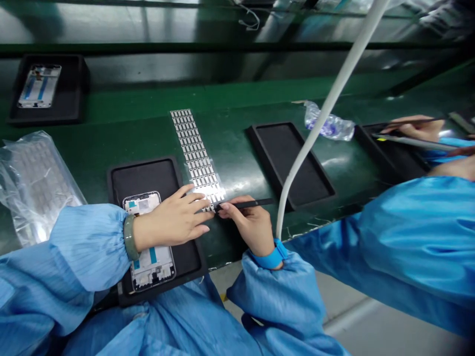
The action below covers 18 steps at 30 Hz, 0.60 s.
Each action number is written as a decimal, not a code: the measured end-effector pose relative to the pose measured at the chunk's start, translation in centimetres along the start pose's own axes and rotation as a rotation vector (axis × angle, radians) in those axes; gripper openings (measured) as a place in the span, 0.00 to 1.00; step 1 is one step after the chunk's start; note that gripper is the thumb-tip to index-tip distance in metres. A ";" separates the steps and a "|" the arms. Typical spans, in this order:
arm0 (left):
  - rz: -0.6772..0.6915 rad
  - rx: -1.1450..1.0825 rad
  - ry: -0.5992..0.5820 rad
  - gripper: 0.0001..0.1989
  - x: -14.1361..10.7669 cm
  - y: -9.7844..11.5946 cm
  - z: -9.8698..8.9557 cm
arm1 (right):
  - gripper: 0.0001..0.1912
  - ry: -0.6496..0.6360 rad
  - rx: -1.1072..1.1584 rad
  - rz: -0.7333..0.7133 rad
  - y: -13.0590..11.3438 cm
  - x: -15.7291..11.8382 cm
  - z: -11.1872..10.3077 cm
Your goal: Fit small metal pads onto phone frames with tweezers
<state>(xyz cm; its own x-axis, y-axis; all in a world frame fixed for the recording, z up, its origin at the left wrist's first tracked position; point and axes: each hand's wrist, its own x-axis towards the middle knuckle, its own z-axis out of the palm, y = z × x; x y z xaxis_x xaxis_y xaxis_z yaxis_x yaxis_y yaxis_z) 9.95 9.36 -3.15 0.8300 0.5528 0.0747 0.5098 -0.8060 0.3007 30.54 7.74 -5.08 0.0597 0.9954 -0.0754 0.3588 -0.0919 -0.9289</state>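
- Hands: the left hand (170,217) lies open and flat, with its fingertips on the near end of the sheet; the right hand (247,227) is closed in a pen grip around black tweezers (248,203), their tip at that same end.
- Left wrist: a green bangle (129,237) sits at a blue cleanroom sleeve (85,247). Right wrist: a blue wrist strap (269,256).
- Under the left hand: a smartphone frame (154,269) lies in a black tray (148,173).
- Just beyond both hands: a silver sheet of small tabs (196,153) lies flat on the green workbench (230,106).
- Left of the left hand: a clear plastic bag (35,188) of similar sheets.
- Right of the right hand: a white hose (315,133), a second black tray (289,163), and a crumpled plastic bottle (328,121).
- Far right: a co-worker's hand (415,128) holds a slim tool (411,142).
- Far left: another phone frame (39,86) in a black tray (48,114).
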 end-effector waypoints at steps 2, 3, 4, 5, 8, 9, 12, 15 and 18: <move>-0.001 -0.004 0.003 0.19 0.0 0.0 0.1 | 0.15 0.007 0.058 0.045 0.2 0.1 0.0; -0.001 -0.005 0.002 0.19 0.0 0.0 0.1 | 0.15 0.009 0.076 0.060 0.2 0.2 0.1; -0.002 -0.005 0.001 0.19 0.0 0.0 0.1 | 0.15 0.009 0.090 0.071 0.3 0.2 0.1; -0.001 -0.005 -0.002 0.19 0.0 0.0 0.1 | 0.15 0.003 0.103 0.078 0.3 0.3 0.1; 0.001 -0.001 0.000 0.19 0.0 0.0 0.0 | 0.15 -0.004 0.160 0.091 0.4 0.3 0.2; 0.000 -0.001 0.002 0.19 0.0 0.0 0.0 | 0.15 0.008 0.174 0.094 0.4 0.3 0.2; 0.000 0.000 0.006 0.19 0.0 0.0 0.0 | 0.15 0.050 0.122 0.063 0.4 0.2 0.0; 0.000 -0.001 -0.002 0.20 0.0 0.0 0.0 | 0.14 0.066 -0.034 -0.042 0.0 -0.2 -0.1; -0.013 -0.004 -0.006 0.20 0.0 0.2 0.0 | 0.14 0.062 -0.032 -0.087 -0.6 -0.8 0.0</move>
<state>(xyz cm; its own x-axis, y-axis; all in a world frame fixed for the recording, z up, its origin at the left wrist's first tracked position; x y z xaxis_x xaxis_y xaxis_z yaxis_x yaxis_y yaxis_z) 10.04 9.21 -3.12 0.8244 0.5622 0.0651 0.5200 -0.7979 0.3050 30.32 7.04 -4.44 0.0843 0.9960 0.0284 0.3946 -0.0072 -0.9188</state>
